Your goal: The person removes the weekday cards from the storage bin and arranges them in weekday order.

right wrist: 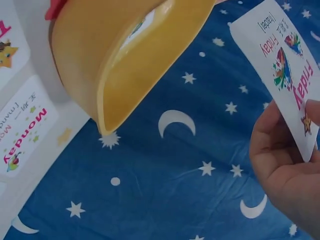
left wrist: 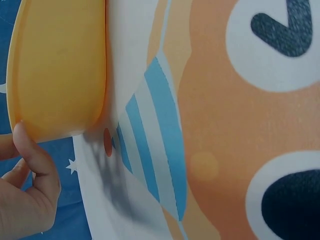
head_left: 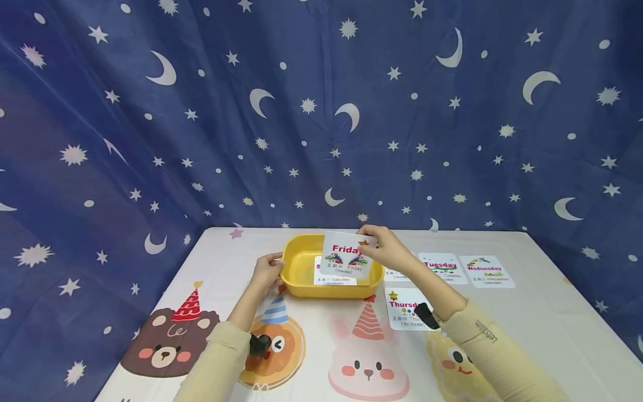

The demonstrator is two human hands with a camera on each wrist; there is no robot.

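My left hand (head_left: 265, 272) pinches the left end of a yellow plastic basin (head_left: 306, 291) by its rim. In the left wrist view the thumb (left wrist: 32, 150) lies against the basin's wall. Above the basin's right half, my right hand (head_left: 388, 249) holds a white Friday flashcard (head_left: 331, 267) by its upper right edge, printed side toward the head camera. The right wrist view shows this Friday card (right wrist: 272, 55) tilted between thumb and fingers, apart from the basin. Inside the basin lies a Saturday card (head_left: 335, 281), partly hidden behind the Friday card.
Right of the basin, Tuesday (head_left: 442, 269) and Wednesday (head_left: 487, 272) cards lie in a row with a Monday card (right wrist: 30, 125), mostly covered by the right arm in the head view. A Thursday card (head_left: 399, 319) lies nearer. A starry blue curtain (head_left: 301, 139) hangs behind the table.
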